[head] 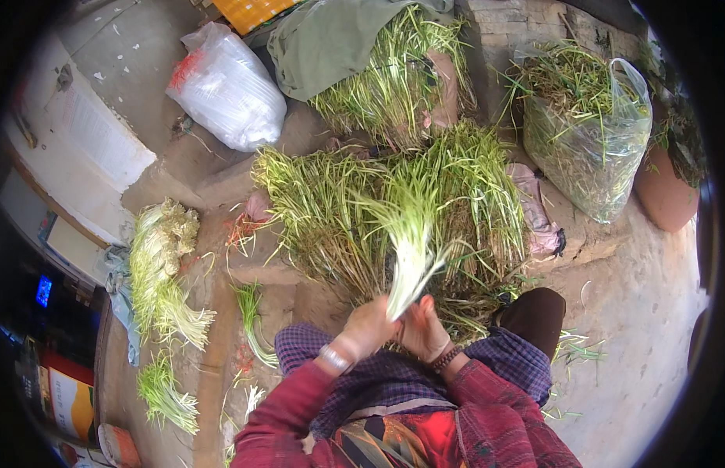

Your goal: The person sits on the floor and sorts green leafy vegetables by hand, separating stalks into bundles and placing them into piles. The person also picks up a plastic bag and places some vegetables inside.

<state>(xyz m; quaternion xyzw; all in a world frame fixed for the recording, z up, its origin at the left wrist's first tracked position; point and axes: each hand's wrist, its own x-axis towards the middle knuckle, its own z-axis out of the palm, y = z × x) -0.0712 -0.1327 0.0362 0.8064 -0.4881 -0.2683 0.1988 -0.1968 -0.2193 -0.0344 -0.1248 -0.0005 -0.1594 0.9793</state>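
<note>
My left hand (pixel 365 329), with a silver band at its wrist, is closed round the white lower ends of a bunch of green-leaved stalks (pixel 410 251). The leaves fan out away from me and are slightly blurred. My right hand (pixel 425 332), wearing a beaded bracelet, is beside the white ends with its fingers bent; whether it grips any stalks is hidden. Just beyond both hands lies a wide heap of uncleaned stalks (pixel 327 210), with brown, dry lower ends towards me.
Left on the floor are a long pile of cleaned stalks (pixel 157 275), a smaller bunch (pixel 166 392) and a few loose stalks (pixel 251 322). Further off are a white plastic sack (pixel 230 88), a green cloth (pixel 327 47) over more stalks, and a clear bag (pixel 590 140) of plant waste.
</note>
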